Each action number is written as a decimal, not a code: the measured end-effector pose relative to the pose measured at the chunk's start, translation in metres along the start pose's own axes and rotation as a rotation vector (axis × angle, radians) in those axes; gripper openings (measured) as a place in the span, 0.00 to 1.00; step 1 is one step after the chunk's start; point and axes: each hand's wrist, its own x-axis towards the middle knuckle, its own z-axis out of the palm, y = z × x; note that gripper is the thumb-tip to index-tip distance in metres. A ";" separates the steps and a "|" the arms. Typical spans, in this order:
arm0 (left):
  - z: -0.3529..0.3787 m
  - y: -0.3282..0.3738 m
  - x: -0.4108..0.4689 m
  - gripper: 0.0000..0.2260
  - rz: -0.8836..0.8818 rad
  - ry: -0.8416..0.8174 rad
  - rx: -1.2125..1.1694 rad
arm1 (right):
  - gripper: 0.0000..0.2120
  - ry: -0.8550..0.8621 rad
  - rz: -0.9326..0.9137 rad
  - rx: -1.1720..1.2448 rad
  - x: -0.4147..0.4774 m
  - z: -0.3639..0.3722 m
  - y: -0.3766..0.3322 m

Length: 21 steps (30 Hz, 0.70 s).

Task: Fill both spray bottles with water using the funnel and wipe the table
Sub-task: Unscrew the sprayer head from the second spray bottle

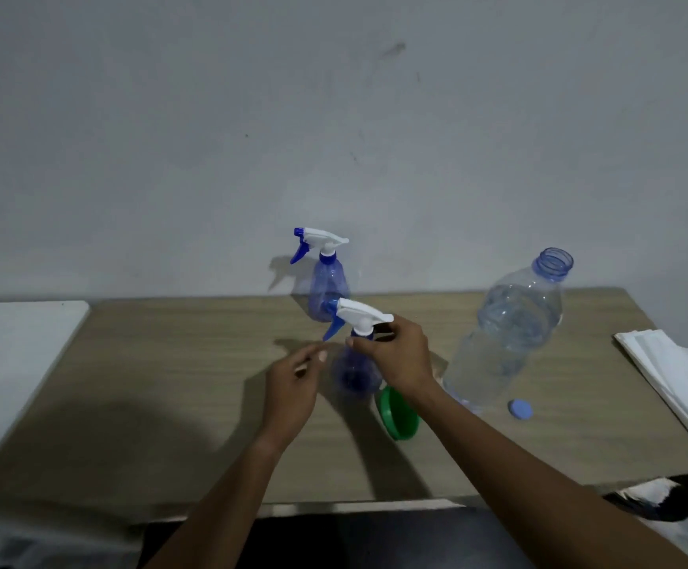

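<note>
Gripping the collar under the white trigger head, the right hand [395, 355] holds the near spray bottle [356, 363], which stands upright on the table [170, 384], its long axis vertical. The left hand [293, 388] sits just left of this bottle, apart from it, fingers loosely curled and holding nothing. I judge the head is being screwed on or off; which, the head view does not show. The left hand is the nearer one to steady the bottle's body.

Behind the near bottle, by the wall, stands the second spray bottle [326, 281], head on. Just to its right and toward the person lies the green funnel [400, 412], partly under the right wrist. Farther right stands the open water bottle [510, 330], its blue cap [520, 408] beside it, then folded white paper towels [679, 375]. The right forearm could knock the water bottle.
</note>
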 end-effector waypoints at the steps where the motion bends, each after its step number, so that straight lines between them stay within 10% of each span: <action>1: -0.003 -0.005 -0.016 0.10 -0.011 -0.027 -0.013 | 0.13 -0.032 0.006 0.003 -0.009 0.003 0.003; 21: -0.010 -0.043 -0.075 0.19 -0.041 -0.179 -0.036 | 0.13 -0.340 -0.216 -0.221 -0.061 0.002 0.040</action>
